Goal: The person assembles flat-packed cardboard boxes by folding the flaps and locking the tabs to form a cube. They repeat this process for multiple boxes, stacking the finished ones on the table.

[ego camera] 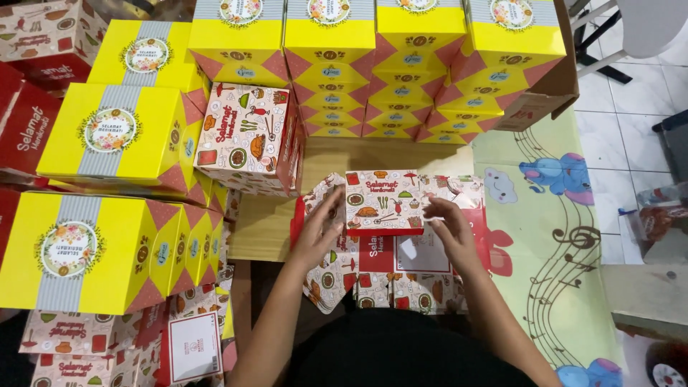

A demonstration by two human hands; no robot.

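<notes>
A half-folded cardboard food box (383, 208), pale pink with red panels and small food drawings, lies in front of me on a low wooden surface (265, 226). My left hand (320, 228) presses its left side flap, fingers spread. My right hand (450, 228) holds the right side flap, fingers curled on its edge. The box's back panel stands upright between both hands, and its red front flaps lie flat toward me.
Stacks of finished yellow boxes (107, 136) tower at left and along the back (423, 79). A finished pink box (247, 140) sits behind left. Flat unfolded boxes (107, 344) lie at lower left. A children's play mat (559, 236) covers the floor at right.
</notes>
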